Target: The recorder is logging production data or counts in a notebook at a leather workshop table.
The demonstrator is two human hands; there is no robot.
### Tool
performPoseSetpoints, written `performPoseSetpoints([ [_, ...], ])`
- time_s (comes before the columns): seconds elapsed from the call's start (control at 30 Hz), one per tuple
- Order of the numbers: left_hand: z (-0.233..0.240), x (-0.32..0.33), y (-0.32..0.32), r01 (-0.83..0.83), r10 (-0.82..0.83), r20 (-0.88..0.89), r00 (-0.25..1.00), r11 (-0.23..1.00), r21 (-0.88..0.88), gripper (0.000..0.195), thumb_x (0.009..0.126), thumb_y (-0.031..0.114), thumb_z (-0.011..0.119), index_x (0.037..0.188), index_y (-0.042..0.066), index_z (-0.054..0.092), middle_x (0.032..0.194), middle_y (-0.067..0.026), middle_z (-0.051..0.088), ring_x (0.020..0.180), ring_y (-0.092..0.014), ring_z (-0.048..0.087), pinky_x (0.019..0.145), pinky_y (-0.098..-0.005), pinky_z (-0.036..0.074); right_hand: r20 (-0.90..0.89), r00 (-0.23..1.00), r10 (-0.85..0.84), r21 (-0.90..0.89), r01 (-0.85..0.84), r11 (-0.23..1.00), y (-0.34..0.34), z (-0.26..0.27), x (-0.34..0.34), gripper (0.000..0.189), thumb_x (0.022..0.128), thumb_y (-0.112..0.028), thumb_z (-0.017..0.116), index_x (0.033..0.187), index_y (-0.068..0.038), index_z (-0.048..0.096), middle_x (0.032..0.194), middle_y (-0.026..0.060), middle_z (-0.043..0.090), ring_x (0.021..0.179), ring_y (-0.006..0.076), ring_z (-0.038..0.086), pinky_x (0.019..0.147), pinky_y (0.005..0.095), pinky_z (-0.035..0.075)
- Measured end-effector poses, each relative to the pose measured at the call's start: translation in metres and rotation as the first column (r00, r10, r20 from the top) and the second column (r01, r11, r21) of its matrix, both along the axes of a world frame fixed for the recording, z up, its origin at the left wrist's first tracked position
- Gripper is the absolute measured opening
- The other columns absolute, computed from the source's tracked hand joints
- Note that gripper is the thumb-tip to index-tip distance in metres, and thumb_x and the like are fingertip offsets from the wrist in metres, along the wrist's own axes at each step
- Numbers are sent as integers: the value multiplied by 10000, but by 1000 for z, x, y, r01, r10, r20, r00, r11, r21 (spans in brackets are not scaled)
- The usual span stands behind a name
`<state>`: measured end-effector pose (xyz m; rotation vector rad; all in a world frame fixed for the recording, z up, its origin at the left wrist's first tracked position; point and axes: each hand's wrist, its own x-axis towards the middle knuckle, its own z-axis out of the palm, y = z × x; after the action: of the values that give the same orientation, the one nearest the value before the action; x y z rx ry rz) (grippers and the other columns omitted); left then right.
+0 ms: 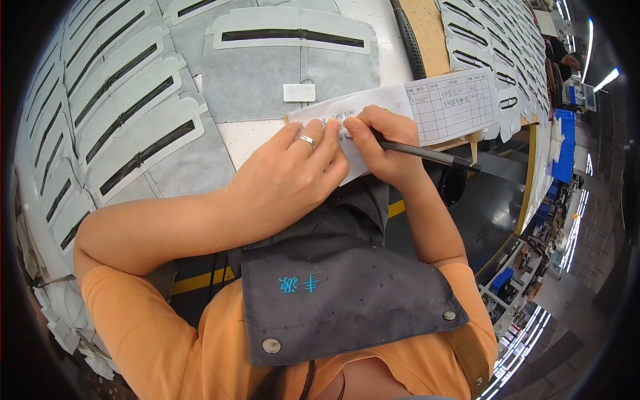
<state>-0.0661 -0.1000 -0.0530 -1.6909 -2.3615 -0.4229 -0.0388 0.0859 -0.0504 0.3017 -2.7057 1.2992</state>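
Note:
My right hand is closed around a black pen, its tip down on the white page of a paper pad. Spread across the pad's left part, my left hand rests with its fingertips beside the pen tip and wears a silver ring. Handwriting shows above the fingers. To the right lies a printed form sheet with a ruled table and some handwritten entries. Just above the pad, a small white rectangular block sits on a grey fabric piece that has a pale strip with a dark slot.
Overlapping rows of slotted grey pieces cover the table's left side. More lie at the upper right, past a black perforated bar. A dark apron hangs below the table edge. Shelving stands at the far right, with a person's hand near the top.

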Motion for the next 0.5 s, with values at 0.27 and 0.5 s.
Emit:
performPoseSetpoints([
  [0.27, 0, 0, 0, -3, 3, -26, 1000, 1000, 3, 294, 665, 128, 551, 926, -8, 549, 1090, -183, 530, 950, -254, 537, 783, -337, 466, 52, 997, -61, -60, 64, 996, 1, 1, 0, 183, 805, -125, 608, 674, -11, 547, 530, 95, 494, 454, 179, 474, 442, 279, 366],
  [0.5, 0, 0, -1, -8, 8, -37, 999, 1000, 5, 295, 666, 127, 550, 926, -11, 548, 1081, -185, 536, 960, -260, 539, 787, -351, 479, 38, 999, -22, -23, 23, 999, 1, 1, 0, 158, 821, -74, 580, 692, 7, 538, 549, 27, 468, 499, 77, 394, 461, 225, 336],
])
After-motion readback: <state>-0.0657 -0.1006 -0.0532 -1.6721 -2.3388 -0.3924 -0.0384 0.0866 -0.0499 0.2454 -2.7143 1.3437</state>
